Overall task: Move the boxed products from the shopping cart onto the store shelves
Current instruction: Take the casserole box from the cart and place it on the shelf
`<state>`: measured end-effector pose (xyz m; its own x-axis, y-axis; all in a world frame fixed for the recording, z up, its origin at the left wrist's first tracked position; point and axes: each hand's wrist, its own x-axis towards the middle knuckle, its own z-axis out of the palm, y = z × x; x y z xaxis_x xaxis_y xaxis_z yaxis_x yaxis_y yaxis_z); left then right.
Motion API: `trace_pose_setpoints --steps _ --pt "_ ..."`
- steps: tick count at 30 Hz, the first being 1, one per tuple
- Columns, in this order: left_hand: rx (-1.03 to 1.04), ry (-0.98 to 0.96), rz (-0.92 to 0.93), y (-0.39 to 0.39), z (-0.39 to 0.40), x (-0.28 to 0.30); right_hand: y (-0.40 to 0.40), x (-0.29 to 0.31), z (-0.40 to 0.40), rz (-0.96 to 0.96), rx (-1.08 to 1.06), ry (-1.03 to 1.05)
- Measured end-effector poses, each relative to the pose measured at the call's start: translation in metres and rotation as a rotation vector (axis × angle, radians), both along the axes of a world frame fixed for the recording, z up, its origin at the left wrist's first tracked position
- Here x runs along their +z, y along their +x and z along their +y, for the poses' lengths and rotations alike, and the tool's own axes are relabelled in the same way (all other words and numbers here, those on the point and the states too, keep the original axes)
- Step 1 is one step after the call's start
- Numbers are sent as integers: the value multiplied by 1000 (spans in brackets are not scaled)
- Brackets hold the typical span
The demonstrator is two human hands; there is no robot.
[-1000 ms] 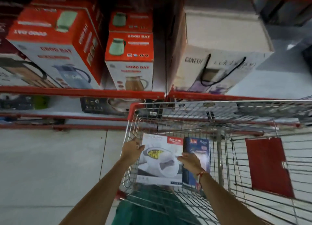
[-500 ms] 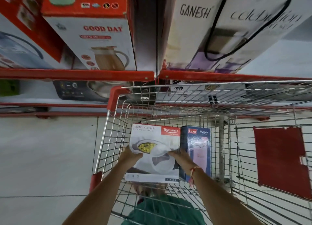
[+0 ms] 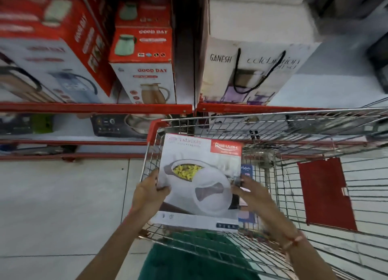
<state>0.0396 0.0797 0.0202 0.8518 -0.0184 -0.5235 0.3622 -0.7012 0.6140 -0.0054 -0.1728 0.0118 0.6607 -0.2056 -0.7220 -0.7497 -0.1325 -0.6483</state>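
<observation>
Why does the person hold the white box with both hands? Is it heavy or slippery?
The white box is wide and flat, so one hand would probably let it tip. The left hand and right hand press on opposite edges. Its shiny printed face looks a little slippery. The dish pictured on it suggests some weight, maybe breakable.

The white casserole box (image 3: 201,181) has risen from the cart (image 3: 315,120) floor toward the rim, larger at frame centre; both hands grip its sides; it now hides most of the blue box (image 3: 247,170).
</observation>
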Motion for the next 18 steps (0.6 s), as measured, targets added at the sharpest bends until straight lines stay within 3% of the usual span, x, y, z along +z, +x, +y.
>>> trace_pose_setpoints --steps 3,9,18 --pt "-61 -20 -135 -12 14 49 -12 51 -9 -114 36 -14" --pt "33 -263 -232 -33 31 123 -26 138 -10 -392 114 -76" --pt "165 -414 -275 -40 39 151 -29 166 -5 -453 77 -85"
